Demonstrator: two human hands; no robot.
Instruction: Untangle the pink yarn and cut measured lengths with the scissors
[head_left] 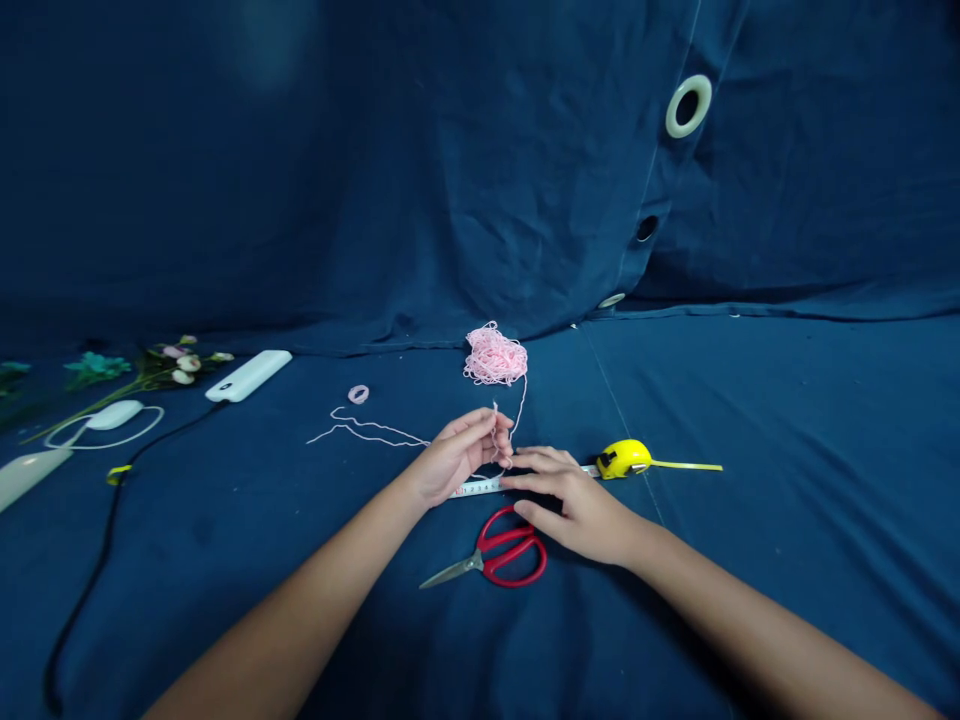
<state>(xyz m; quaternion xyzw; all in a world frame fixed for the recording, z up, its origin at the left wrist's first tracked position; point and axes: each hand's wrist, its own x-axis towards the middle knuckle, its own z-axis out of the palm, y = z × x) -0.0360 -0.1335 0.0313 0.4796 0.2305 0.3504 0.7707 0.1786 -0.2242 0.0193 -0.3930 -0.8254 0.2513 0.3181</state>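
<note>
Pink yarn [495, 356] sits in one loose tangle on the blue cloth [757, 430], and a strand of it runs down toward your left hand [457, 455]. Your left fingers [487, 425] pinch a strand end upright, with the wrist raised off the cloth. Your right hand [574, 508] lies palm down, its fingers [536, 482] spread and resting on the white tape blade [480, 487] of one yellow tape measure [622, 459]. You can see tick marks on the blade, but its figures are too small to read, and no brand or label is legible. Just below your right hand is one pair of red-handled scissors [510, 550], blades pointing left. Left of your hands lie one small pink ring [358, 394] and one loose pink strand [367, 430]. Farther left are one sprig of artificial flowers [180, 368], one white oval device [114, 414], two white slabs [248, 375], and one black cable [105, 540].
</note>
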